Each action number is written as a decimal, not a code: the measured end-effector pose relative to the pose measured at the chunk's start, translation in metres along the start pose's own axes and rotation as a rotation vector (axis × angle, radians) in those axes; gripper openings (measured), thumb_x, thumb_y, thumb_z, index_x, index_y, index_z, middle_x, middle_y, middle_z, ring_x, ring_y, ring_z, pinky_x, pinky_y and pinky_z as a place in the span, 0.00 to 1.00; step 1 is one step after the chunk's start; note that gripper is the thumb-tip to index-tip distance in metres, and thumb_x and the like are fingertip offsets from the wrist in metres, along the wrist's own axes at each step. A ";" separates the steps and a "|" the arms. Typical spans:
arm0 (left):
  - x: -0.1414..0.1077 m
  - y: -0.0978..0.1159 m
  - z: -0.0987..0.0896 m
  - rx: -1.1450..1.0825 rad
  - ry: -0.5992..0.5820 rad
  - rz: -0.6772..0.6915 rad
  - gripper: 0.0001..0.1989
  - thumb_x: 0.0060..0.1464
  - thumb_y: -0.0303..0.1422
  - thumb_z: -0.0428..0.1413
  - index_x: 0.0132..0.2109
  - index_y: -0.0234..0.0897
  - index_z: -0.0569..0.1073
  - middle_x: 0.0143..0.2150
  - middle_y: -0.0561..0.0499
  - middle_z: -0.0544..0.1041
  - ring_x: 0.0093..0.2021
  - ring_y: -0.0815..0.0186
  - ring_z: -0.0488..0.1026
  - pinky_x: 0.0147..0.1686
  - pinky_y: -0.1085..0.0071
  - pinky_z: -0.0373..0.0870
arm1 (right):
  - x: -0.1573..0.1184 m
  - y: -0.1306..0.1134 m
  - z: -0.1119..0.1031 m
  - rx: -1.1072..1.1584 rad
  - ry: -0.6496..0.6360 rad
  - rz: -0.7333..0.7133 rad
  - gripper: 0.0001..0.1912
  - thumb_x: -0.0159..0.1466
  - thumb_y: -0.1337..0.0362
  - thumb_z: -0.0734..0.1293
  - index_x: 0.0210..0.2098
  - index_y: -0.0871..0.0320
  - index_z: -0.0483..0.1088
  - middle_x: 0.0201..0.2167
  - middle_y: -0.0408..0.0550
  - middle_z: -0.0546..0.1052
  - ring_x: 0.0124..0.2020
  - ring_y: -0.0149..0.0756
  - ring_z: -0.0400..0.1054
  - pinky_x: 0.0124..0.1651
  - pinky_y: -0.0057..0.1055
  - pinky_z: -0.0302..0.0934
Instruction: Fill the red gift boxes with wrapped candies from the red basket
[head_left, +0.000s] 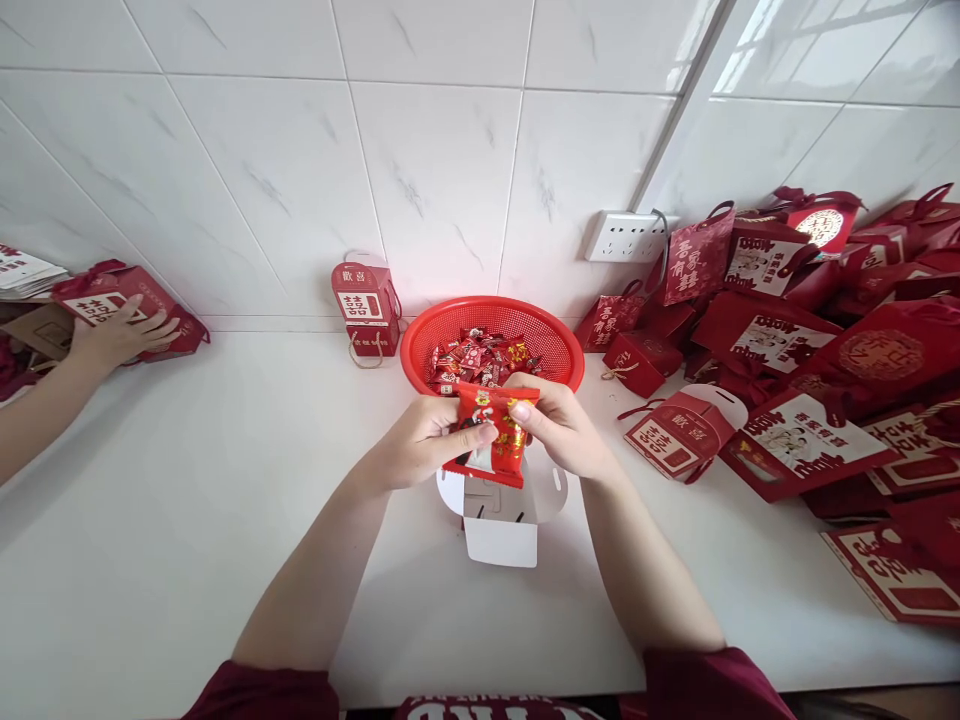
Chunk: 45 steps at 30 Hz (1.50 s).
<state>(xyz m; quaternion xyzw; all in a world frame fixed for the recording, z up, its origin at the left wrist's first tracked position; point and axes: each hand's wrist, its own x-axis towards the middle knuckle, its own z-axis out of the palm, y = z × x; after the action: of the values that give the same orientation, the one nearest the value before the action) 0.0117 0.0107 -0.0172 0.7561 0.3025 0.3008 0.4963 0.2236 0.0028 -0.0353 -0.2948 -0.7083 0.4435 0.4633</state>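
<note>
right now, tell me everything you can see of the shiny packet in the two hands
The packet is red and glossy, apparently plastic film, with gold, white and dark printing and a serrated lower edge. It is tilted slightly, front facing the camera. The left hand and right hand grip its sides, thumbs across the front. It appears held over an open box, before the red basket. Whether it is sealed can't be told.

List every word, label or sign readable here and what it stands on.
"歡喜": upright box by the wall; nearer box right of the basket.
"囍": both these boxes.
"喜": white-labelled box, right-hand pile.
"吾家有…": patterned box, last character unclear.
Too small or blurred: held packet, sweets, smaller box print.
Cut off: shirt lettering.
</note>
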 end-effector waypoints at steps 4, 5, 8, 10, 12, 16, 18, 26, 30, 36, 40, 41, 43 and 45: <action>0.001 0.005 -0.005 0.156 -0.146 -0.085 0.13 0.55 0.41 0.63 0.39 0.36 0.74 0.36 0.51 0.75 0.37 0.65 0.71 0.38 0.71 0.69 | -0.004 -0.010 -0.014 -0.220 -0.007 0.040 0.17 0.68 0.54 0.66 0.28 0.58 0.64 0.25 0.39 0.63 0.26 0.28 0.57 0.28 0.26 0.52; 0.002 0.006 -0.006 0.222 -0.180 -0.098 0.15 0.53 0.42 0.64 0.42 0.37 0.75 0.41 0.50 0.76 0.42 0.62 0.72 0.42 0.69 0.69 | -0.005 -0.013 -0.019 -0.310 -0.005 0.052 0.17 0.68 0.55 0.66 0.27 0.58 0.64 0.24 0.39 0.63 0.26 0.28 0.55 0.28 0.26 0.51; 0.003 0.002 -0.008 0.479 -0.201 -0.156 0.13 0.57 0.42 0.58 0.43 0.39 0.77 0.49 0.47 0.75 0.47 0.59 0.72 0.45 0.66 0.68 | -0.010 -0.019 -0.028 -0.504 -0.080 0.148 0.16 0.68 0.57 0.65 0.27 0.57 0.64 0.22 0.38 0.63 0.24 0.27 0.54 0.27 0.26 0.49; 0.004 -0.005 -0.007 0.638 -0.197 -0.207 0.12 0.60 0.39 0.52 0.37 0.38 0.78 0.47 0.47 0.74 0.45 0.59 0.72 0.40 0.66 0.67 | -0.012 -0.019 -0.029 -0.528 -0.184 0.243 0.11 0.68 0.59 0.65 0.31 0.57 0.67 0.23 0.38 0.67 0.24 0.28 0.58 0.27 0.26 0.51; 0.004 -0.012 -0.006 0.732 -0.241 -0.258 0.13 0.59 0.36 0.50 0.33 0.37 0.76 0.43 0.46 0.74 0.40 0.60 0.73 0.36 0.67 0.65 | -0.014 -0.015 -0.024 -0.517 -0.280 0.361 0.04 0.67 0.62 0.64 0.40 0.56 0.69 0.26 0.39 0.72 0.24 0.29 0.63 0.27 0.26 0.54; 0.004 -0.017 -0.005 0.730 -0.359 -0.369 0.09 0.52 0.37 0.55 0.37 0.40 0.77 0.40 0.49 0.77 0.38 0.61 0.74 0.33 0.69 0.64 | -0.022 -0.002 0.000 -0.745 -0.329 0.518 0.11 0.66 0.69 0.63 0.48 0.56 0.67 0.36 0.46 0.78 0.33 0.35 0.72 0.30 0.27 0.57; 0.003 -0.016 -0.005 0.698 -0.403 -0.385 0.11 0.50 0.39 0.57 0.40 0.42 0.77 0.39 0.51 0.78 0.38 0.60 0.74 0.32 0.71 0.65 | -0.027 0.002 0.012 -0.930 -0.279 0.502 0.10 0.65 0.72 0.62 0.46 0.58 0.68 0.41 0.51 0.78 0.37 0.38 0.72 0.32 0.29 0.56; 0.005 -0.022 0.008 0.775 -0.420 -0.374 0.23 0.39 0.43 0.64 0.45 0.41 0.74 0.43 0.50 0.78 0.42 0.56 0.75 0.34 0.68 0.67 | -0.033 0.007 0.033 -1.113 -0.447 0.328 0.12 0.67 0.75 0.59 0.45 0.59 0.70 0.42 0.50 0.77 0.34 0.37 0.73 0.30 0.30 0.56; 0.004 -0.021 0.013 0.851 -0.431 -0.391 0.25 0.40 0.45 0.64 0.45 0.38 0.73 0.46 0.46 0.77 0.44 0.54 0.75 0.36 0.65 0.68 | -0.031 0.018 0.042 -1.142 -0.499 0.357 0.15 0.67 0.74 0.59 0.52 0.65 0.68 0.46 0.56 0.77 0.39 0.44 0.75 0.31 0.32 0.58; 0.005 -0.019 0.014 0.885 -0.449 -0.383 0.29 0.39 0.52 0.64 0.46 0.39 0.76 0.45 0.46 0.79 0.42 0.53 0.77 0.34 0.65 0.67 | -0.029 0.032 0.050 -1.089 -0.636 0.388 0.13 0.65 0.67 0.65 0.48 0.64 0.71 0.44 0.56 0.79 0.42 0.48 0.76 0.33 0.33 0.62; 0.005 -0.020 0.014 0.903 -0.464 -0.367 0.31 0.39 0.53 0.64 0.48 0.40 0.76 0.46 0.46 0.80 0.44 0.53 0.77 0.35 0.66 0.67 | -0.017 0.035 0.048 -1.033 -0.773 0.430 0.15 0.62 0.62 0.70 0.47 0.63 0.74 0.43 0.58 0.80 0.40 0.49 0.76 0.32 0.33 0.63; 0.005 -0.021 0.014 0.905 -0.468 -0.363 0.32 0.39 0.53 0.64 0.49 0.41 0.76 0.47 0.47 0.80 0.44 0.53 0.77 0.35 0.66 0.67 | -0.014 0.034 0.047 -1.021 -0.796 0.439 0.15 0.61 0.63 0.70 0.46 0.63 0.75 0.42 0.58 0.80 0.39 0.49 0.76 0.32 0.33 0.63; 0.005 -0.021 0.015 0.899 -0.473 -0.358 0.32 0.40 0.52 0.64 0.50 0.41 0.75 0.49 0.47 0.79 0.46 0.52 0.76 0.36 0.65 0.67 | -0.010 0.031 0.045 -1.003 -0.810 0.449 0.15 0.60 0.65 0.70 0.46 0.62 0.75 0.43 0.58 0.80 0.39 0.48 0.76 0.31 0.32 0.63; 0.005 -0.021 0.015 0.888 -0.463 -0.360 0.32 0.40 0.52 0.64 0.51 0.41 0.75 0.50 0.47 0.79 0.48 0.51 0.76 0.37 0.65 0.68 | -0.009 0.030 0.046 -1.001 -0.777 0.454 0.17 0.61 0.66 0.69 0.50 0.61 0.74 0.46 0.58 0.79 0.39 0.47 0.76 0.30 0.31 0.63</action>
<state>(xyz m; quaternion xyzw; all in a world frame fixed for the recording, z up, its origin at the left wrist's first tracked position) 0.0230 0.0127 -0.0406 0.8762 0.4083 -0.1209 0.2259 0.1846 -0.0078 -0.0739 -0.4346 -0.8642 0.2219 -0.1227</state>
